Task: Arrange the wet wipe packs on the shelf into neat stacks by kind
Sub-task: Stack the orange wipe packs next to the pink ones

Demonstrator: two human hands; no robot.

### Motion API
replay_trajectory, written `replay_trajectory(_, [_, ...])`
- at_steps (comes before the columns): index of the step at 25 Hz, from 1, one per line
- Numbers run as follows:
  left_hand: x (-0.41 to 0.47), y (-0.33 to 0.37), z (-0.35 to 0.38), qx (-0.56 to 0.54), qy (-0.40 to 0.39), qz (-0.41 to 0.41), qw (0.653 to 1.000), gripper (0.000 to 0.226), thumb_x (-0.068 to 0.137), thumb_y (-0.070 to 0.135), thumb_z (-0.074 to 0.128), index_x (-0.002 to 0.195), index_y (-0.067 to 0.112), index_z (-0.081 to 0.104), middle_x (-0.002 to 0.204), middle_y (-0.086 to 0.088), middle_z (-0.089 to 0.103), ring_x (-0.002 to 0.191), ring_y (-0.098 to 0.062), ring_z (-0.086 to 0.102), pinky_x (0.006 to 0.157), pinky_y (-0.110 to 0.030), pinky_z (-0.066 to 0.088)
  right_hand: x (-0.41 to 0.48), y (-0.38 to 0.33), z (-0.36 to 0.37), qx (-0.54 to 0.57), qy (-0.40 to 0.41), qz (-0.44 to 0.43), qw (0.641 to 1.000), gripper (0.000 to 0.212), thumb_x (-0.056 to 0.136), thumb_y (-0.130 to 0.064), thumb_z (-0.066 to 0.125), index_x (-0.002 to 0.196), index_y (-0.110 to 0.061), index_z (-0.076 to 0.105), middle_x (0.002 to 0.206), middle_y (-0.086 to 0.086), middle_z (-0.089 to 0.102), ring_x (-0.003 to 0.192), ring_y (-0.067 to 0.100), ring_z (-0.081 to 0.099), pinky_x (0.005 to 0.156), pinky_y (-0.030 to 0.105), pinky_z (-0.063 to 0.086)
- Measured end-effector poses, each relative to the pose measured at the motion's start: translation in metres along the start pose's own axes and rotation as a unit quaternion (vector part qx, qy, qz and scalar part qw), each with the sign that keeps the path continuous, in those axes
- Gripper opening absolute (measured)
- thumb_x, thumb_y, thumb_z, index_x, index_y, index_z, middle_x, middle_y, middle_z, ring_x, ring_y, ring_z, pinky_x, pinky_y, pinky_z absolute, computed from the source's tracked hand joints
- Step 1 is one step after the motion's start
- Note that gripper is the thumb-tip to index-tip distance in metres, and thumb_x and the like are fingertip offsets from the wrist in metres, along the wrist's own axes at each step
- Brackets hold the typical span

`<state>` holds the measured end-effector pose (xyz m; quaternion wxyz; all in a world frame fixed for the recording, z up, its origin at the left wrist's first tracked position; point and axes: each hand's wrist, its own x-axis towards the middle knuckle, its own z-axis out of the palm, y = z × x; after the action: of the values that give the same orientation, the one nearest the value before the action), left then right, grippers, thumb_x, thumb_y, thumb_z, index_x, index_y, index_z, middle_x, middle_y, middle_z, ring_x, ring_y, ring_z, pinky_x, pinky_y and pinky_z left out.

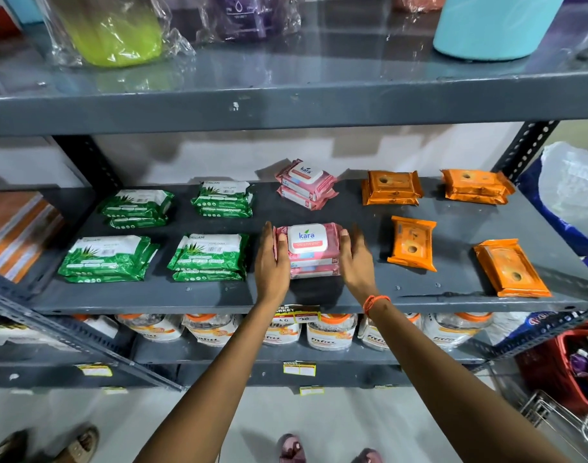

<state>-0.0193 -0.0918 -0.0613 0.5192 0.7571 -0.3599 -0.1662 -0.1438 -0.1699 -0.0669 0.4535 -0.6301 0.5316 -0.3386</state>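
Note:
On the grey shelf (352, 295) a front stack of pink Kara wipe packs (309, 250) sits between my hands. My left hand (271, 262) presses flat against its left side and my right hand (354, 259) against its right side. A second pink stack (306, 185) stands behind it, slightly askew. Green Origami packs lie in stacks to the left: front left (107, 259), front middle (209, 257), back left (137, 207), back middle (223, 198). Orange packs lie to the right: two back stacks (391, 188) (476, 187) and two single packs in front (413, 243) (511, 267), both turned at angles.
The upper shelf (286, 105) overhangs closely, holding a green container (115, 31) and a teal one (493, 25). Jars (331, 332) fill the shelf below. A red basket (563, 365) and a wire rack (559, 426) stand at lower right. Another person's sandalled feet (69, 446) are at bottom left.

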Motion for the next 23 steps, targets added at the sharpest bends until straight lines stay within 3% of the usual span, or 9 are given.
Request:
replay_trajectory(4, [-0.010, 0.024, 0.018, 0.121, 0.053, 0.139, 0.981, 0.054, 0.093, 0.036, 0.034, 0.139, 0.008, 0.035, 0.149, -0.013, 0.036, 0.139, -0.027, 0.030, 0.115, -0.045, 0.026, 0.012, 0.001, -0.041, -0.081, 0.063, -0.097, 0.990, 0.047, 0.095, -0.035, 0.043, 0.131, -0.007, 0.048, 0.133, 0.019, 0.055, 0.122, 0.036, 0.051, 0.102, 0.048, 0.045])
replay_trajectory(7, [-0.023, 0.043, 0.046, 0.177, 0.078, 0.202, 0.960, 0.052, 0.092, 0.034, 0.032, 0.134, 0.005, 0.043, 0.145, -0.016, 0.041, 0.138, -0.030, 0.032, 0.116, -0.039, 0.019, 0.024, 0.008, -0.085, -0.190, 0.112, -0.171, 0.960, 0.042, 0.090, -0.029, 0.043, 0.121, -0.003, 0.055, 0.118, 0.023, 0.062, 0.108, 0.041, 0.056, 0.090, 0.049, 0.048])
replay_trajectory(9, [-0.035, 0.056, 0.069, 0.180, 0.098, 0.225, 0.953, 0.048, 0.092, 0.030, 0.036, 0.132, 0.006, 0.045, 0.144, -0.015, 0.042, 0.139, -0.029, 0.030, 0.115, -0.036, 0.022, 0.036, 0.022, -0.116, -0.231, 0.135, -0.184, 0.946, 0.037, 0.090, -0.018, 0.045, 0.120, 0.000, 0.057, 0.119, 0.025, 0.061, 0.110, 0.044, 0.054, 0.094, 0.048, 0.044])
replay_trajectory(11, [-0.047, 0.065, 0.092, 0.179, 0.102, 0.245, 0.947, 0.043, 0.092, 0.024, 0.042, 0.132, 0.007, 0.046, 0.145, -0.014, 0.041, 0.139, -0.025, 0.028, 0.115, -0.035, 0.024, 0.050, 0.035, -0.143, -0.227, 0.098, -0.141, 0.959, 0.038, 0.090, -0.004, 0.047, 0.127, 0.001, 0.052, 0.130, 0.026, 0.053, 0.119, 0.044, 0.047, 0.102, 0.047, 0.037])
replay_trajectory(13, [-0.060, 0.072, 0.116, 0.166, 0.086, 0.255, 0.949, 0.041, 0.093, 0.022, 0.043, 0.131, 0.007, 0.047, 0.146, -0.013, 0.040, 0.139, -0.022, 0.029, 0.115, -0.032, 0.024, 0.069, 0.048, -0.165, -0.237, 0.020, -0.102, 0.966, 0.042, 0.091, -0.003, 0.047, 0.133, 0.000, 0.047, 0.140, 0.024, 0.045, 0.127, 0.042, 0.041, 0.107, 0.045, 0.033])
replay_trajectory(15, [-0.071, 0.075, 0.138, 0.140, 0.053, 0.234, 0.961, 0.042, 0.093, 0.024, 0.042, 0.130, 0.006, 0.048, 0.144, -0.012, 0.043, 0.136, -0.022, 0.035, 0.112, -0.030, 0.028, 0.087, 0.059, -0.176, -0.237, -0.057, -0.081, 0.967, 0.049, 0.092, -0.007, 0.049, 0.140, -0.003, 0.039, 0.147, 0.022, 0.039, 0.136, 0.039, 0.036, 0.112, 0.043, 0.031])
replay_trajectory(18, [-0.082, 0.074, 0.163, 0.116, -0.004, 0.131, 0.985, 0.044, 0.092, 0.023, 0.049, 0.130, 0.002, 0.047, 0.137, -0.017, 0.051, 0.125, -0.031, 0.050, 0.102, -0.035, 0.041, 0.097, 0.062, -0.182, -0.223, -0.137, -0.046, 0.964, 0.059, 0.094, -0.011, 0.050, 0.148, -0.005, 0.026, 0.155, 0.018, 0.028, 0.142, 0.035, 0.029, 0.118, 0.043, 0.026])
replay_trajectory(21, [-0.082, 0.071, 0.177, 0.106, -0.061, 0.011, 0.992, 0.047, 0.091, 0.020, 0.053, 0.134, 0.002, 0.042, 0.137, -0.019, 0.050, 0.124, -0.034, 0.050, 0.100, -0.039, 0.042, 0.098, 0.065, -0.183, -0.250, -0.163, -0.036, 0.954, 0.062, 0.095, -0.018, 0.050, 0.149, -0.008, 0.022, 0.158, 0.015, 0.022, 0.143, 0.036, 0.026, 0.119, 0.044, 0.025])
replay_trajectory(23, [-0.083, 0.069, 0.183, 0.112, -0.083, -0.019, 0.990, 0.048, 0.091, 0.021, 0.053, 0.134, 0.003, 0.042, 0.135, -0.019, 0.052, 0.122, -0.035, 0.051, 0.099, -0.039, 0.042, 0.099, 0.066, -0.183, -0.262, -0.162, -0.043, 0.950, 0.063, 0.094, -0.020, 0.053, 0.148, -0.009, 0.024, 0.156, 0.016, 0.021, 0.141, 0.038, 0.029, 0.117, 0.044, 0.030])
